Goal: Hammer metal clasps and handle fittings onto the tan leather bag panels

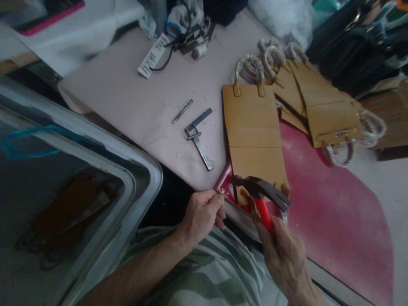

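Observation:
My right hand point(285, 255) is wrapped round the red handle of a claw hammer point(259, 187), its dark head over the near end of a tan leather bag panel point(255, 127). That panel lies flat, with wrapped handles at its far end. At the table's front edge, my left hand point(204, 212) is closed, thumb against fingers. Whatever it pinches is too small to tell. Several tiny gold-coloured metal pieces point(224, 192) lie beside its fingertips on the red mat point(331, 199).
Metal bars point(202, 148) and a short rod point(182, 111) lie on the pale table point(127, 93). More tan bag pieces point(328, 102) are piled at right. A grey plastic bin point(149, 170) with brown pieces inside stands at left. Behind are a labelled cord point(164, 63) and tools.

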{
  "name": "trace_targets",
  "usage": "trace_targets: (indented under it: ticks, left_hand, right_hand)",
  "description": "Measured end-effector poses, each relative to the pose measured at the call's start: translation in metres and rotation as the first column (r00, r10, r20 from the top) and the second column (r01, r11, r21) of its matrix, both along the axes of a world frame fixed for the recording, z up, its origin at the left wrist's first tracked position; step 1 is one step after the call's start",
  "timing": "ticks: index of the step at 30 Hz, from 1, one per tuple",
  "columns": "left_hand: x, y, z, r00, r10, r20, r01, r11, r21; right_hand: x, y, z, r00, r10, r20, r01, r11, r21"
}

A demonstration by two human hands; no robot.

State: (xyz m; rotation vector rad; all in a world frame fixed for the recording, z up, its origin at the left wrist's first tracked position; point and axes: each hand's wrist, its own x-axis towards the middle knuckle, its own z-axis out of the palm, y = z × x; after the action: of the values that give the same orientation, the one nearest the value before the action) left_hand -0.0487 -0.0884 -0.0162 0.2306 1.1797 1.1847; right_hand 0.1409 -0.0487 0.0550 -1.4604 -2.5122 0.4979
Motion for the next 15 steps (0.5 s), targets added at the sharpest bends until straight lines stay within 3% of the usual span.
trace_targets:
  ticks: [4, 9, 12, 15]
  left_hand:
    - [-0.008, -0.004, 0.006, 0.964, 0.062, -0.260, -0.054, 0.998, 0.039]
    - [-0.012, -0.009, 0.004, 0.867, 0.197, -0.457, -0.091, 0.966, 0.244]
    - [-0.011, -0.010, 0.001, 0.817, 0.191, -0.544, -0.046, 0.962, 0.269]
    - [-0.010, -0.010, 0.001, 0.791, 0.143, -0.594, -0.003, 0.973, 0.230]
  right_hand:
    - [-0.005, -0.008, -0.003, 0.988, -0.139, -0.065, 0.138, 0.990, -0.024]
    - [-0.007, -0.023, -0.008, 0.951, -0.257, -0.173, 0.238, 0.964, -0.120]
    - [-0.004, -0.035, -0.013, 0.919, -0.342, -0.196, 0.298, 0.928, -0.223]
    - [-0.001, -0.043, -0.017, 0.852, -0.463, -0.244, 0.357, 0.855, -0.377]
